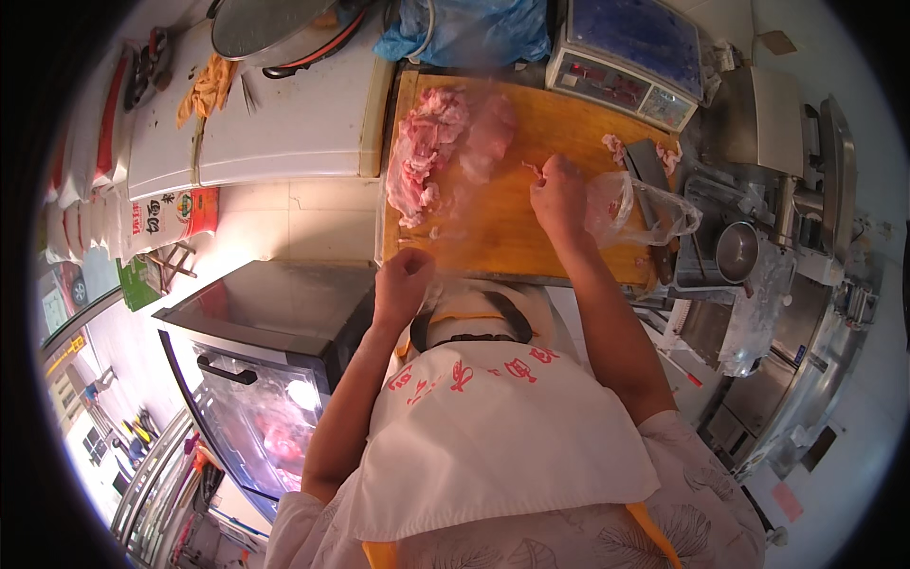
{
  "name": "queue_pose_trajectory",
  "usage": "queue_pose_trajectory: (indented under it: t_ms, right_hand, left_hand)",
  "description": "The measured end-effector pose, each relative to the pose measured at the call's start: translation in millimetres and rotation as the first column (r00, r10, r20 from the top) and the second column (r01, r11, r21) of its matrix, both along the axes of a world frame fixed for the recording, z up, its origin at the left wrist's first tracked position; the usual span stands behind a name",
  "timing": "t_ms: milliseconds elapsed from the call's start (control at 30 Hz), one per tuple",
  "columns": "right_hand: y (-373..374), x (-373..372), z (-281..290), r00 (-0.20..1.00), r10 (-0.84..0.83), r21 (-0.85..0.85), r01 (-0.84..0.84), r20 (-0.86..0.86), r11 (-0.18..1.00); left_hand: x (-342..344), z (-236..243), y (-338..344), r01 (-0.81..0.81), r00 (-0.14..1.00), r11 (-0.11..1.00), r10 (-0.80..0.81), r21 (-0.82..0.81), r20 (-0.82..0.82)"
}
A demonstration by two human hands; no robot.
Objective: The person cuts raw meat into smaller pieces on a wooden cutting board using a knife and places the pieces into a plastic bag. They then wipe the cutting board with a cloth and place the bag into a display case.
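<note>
A pile of raw pink meat [427,142] lies on the left part of the wooden cutting board [555,123], with a flatter, hazy-looking piece of meat [488,137] beside it. My right hand [559,199] is over the middle of the board, its fingers pinched on a small strip of meat. At the board's front left edge, my left hand [403,283] is closed with curled fingers; what it holds, if anything, I cannot make out. Just right of my right hand sits a clear plastic bag [616,204]. A cleaver [648,175] lies along the board's right side, partly beneath the bag.
Behind the board stand a digital scale [621,85] and a blue plastic bag [474,33]. Small meat scraps [614,147] lie near the cleaver. To the right is a metal ladle [737,248]; to the left, a glass-fronted cabinet [265,379] and a white freezer lid [294,123] with a pot [275,33].
</note>
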State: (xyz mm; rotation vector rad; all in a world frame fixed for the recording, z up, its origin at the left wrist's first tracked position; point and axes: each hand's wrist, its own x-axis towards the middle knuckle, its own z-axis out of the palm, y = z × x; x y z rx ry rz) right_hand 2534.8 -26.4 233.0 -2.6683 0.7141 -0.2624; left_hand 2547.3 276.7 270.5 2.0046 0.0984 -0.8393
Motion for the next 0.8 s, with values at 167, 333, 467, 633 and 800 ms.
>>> queue_pose_trajectory:
  t_ms: [167, 333, 467, 633, 800]
  right_hand:
    - [4.3, 5.5, 9.7, 0.992, -0.103, 0.165, 0.114, -0.077, 0.980]
    - [25.3, -14.8, 99.4, 0.994, 0.011, 0.647, -0.081, 0.111, 0.758]
    - [12.0, -50.9, 194.6, 0.917, 0.023, 0.656, -0.302, 0.398, 0.692]
    - [-39.9, -90.5, 244.2, 0.805, -0.239, 0.561, -0.137, 0.544, 0.817]
    - [-79.5, -109.6, 160.6, 0.984, 0.072, 0.173, -0.101, 0.163, 0.980]
  left_hand:
    - [6.2, 4.1, -2.2, 0.035, 0.999, 0.999, -0.036, 0.012, 0.022]
    - [6.7, -1.5, -1.9, 0.020, 0.999, 0.994, -0.025, -0.109, -0.048]
    - [10.5, 3.6, -15.1, 0.054, 0.995, 0.996, -0.060, -0.068, -0.080]
    - [7.3, -9.6, -20.3, 0.097, 0.989, 0.988, -0.109, -0.119, -0.100]
    - [5.4, -17.0, -21.7, 0.243, 0.969, 0.968, -0.245, -0.061, -0.021]
